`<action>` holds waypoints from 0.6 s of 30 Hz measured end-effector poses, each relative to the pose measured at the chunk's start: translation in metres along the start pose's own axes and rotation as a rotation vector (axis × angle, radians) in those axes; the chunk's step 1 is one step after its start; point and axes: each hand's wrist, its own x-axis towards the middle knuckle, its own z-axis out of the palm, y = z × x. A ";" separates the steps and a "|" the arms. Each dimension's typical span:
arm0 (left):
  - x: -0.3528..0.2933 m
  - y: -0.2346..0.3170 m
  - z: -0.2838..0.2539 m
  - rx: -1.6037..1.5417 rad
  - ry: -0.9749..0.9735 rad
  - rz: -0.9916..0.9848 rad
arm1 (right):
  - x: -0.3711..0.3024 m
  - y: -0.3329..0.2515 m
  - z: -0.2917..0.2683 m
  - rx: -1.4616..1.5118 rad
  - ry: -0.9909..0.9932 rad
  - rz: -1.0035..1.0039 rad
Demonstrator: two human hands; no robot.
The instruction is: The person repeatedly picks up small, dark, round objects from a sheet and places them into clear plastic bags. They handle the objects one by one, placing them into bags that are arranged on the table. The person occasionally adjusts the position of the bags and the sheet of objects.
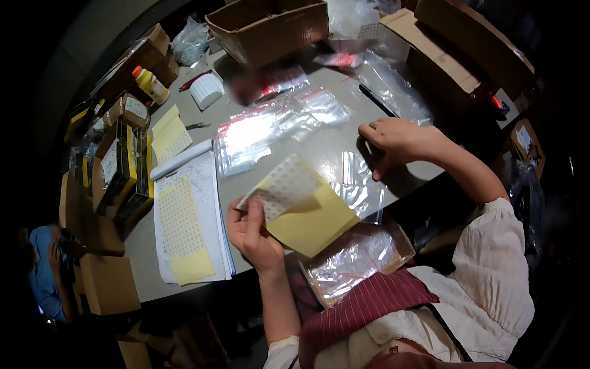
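My left hand (255, 237) grips a yellow-backed sheet of small printed labels (316, 224) between thumb and fingers. The sheet's printed side folds over at the top left. My right hand (396, 144) is over the table's right side, fingers bent and thumb apart, with nothing visible between them. Below its thumb lie small clear zip bags (359, 184), partly behind the sheet. A cardboard box with clear plastic bags (353, 264) rests against me at the table's front edge. Further zip bags with red seals (255, 132) are spread across the middle.
At the left, a clipboard with papers (218, 246) bears another label sheet (184, 230). Behind are tweezers (198, 125), a white ribbed object (207, 91), and a yellow bottle with an orange cap (151, 86). A black pen (376, 100) lies beyond my right hand. Cardboard boxes (270, 34) line the back.
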 end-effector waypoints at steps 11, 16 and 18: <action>0.005 0.005 -0.016 -0.266 0.043 -0.134 | -0.053 -0.058 0.019 0.492 -0.109 -0.442; 0.001 0.000 -0.010 0.033 -0.086 -0.166 | -0.026 0.013 0.033 0.052 0.647 -0.203; -0.006 -0.002 0.004 0.201 -0.203 -0.184 | -0.011 0.050 0.045 -0.138 0.809 -0.067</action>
